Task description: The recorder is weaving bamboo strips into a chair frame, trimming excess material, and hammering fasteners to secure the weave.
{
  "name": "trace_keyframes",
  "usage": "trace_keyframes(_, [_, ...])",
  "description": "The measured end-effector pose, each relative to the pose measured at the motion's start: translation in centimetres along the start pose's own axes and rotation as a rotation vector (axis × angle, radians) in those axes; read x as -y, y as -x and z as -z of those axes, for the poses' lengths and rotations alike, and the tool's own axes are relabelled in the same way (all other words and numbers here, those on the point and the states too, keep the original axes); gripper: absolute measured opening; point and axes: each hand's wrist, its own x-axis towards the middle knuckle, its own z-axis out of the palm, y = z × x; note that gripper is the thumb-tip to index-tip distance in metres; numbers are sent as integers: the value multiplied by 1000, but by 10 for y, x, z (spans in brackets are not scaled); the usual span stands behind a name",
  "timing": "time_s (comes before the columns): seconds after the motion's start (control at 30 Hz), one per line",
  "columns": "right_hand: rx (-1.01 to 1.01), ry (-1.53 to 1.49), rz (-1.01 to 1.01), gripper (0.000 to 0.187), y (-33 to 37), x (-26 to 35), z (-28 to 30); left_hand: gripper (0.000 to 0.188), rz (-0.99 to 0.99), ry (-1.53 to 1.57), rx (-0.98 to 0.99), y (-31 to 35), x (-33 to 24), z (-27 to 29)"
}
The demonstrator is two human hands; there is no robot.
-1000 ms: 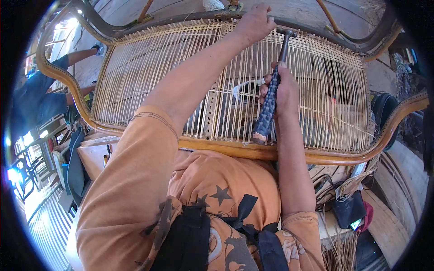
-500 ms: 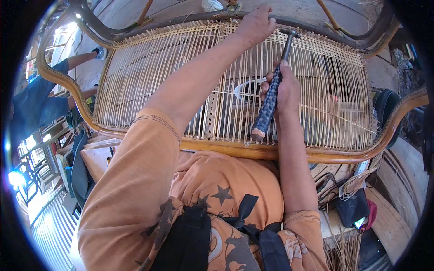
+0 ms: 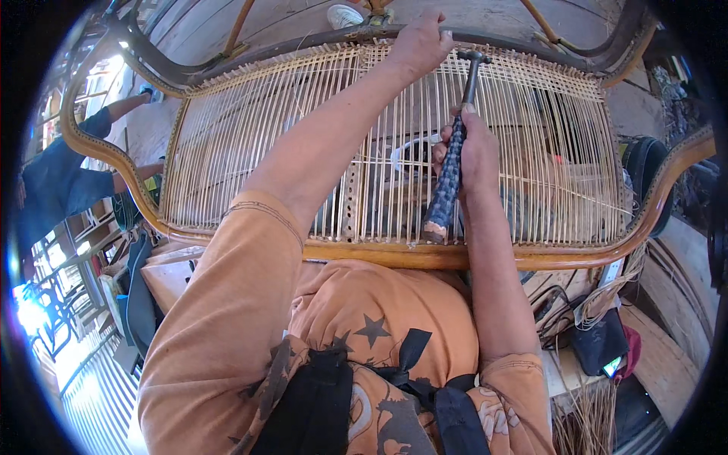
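A curved wooden frame (image 3: 379, 255), strung with pale cane strands (image 3: 303, 129), lies across in front of me. My right hand (image 3: 479, 152) is wrapped round the dark, braided-looking grip of a hammer (image 3: 449, 178). The hammer's head is at the far rail, just right of my left hand (image 3: 419, 47). That left hand rests at the far edge of the strands, its fingers bent together. Whatever they pinch is too small or hidden to make out. Strands run from the near rail to the far one, with a tighter weave along the far edge.
A person's legs in dark blue shorts (image 3: 72, 178) show at the far left. Near the right edge are a dark bag (image 3: 599, 347), a lit screen (image 3: 611, 367) and loose cane strips (image 3: 584, 417). A white, rounded object (image 3: 345, 15) lies on the floor beyond the frame.
The hammer's head has shifted slightly left, closer to my left hand. Both hands keep their hold, and the whole view has moved a little.
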Motion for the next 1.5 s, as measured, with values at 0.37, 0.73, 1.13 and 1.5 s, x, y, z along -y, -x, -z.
trace_keyframes(0.37, [19,-50,35,30,-2,-2,-2,34,-34,-49,-92,3,-3,-9])
trace_keyframes(0.73, [26,-99,-20,26,-4,2,-3,35,4,-89,-38,1,-3,-5])
trace_keyframes(1.13, [321,-480,368,48,134,43,105,30,-296,841,309,125,-242,61])
trace_keyframes(1.5, [-647,315,306,37,240,2,250,44,-199,183,556,114,-166,67])
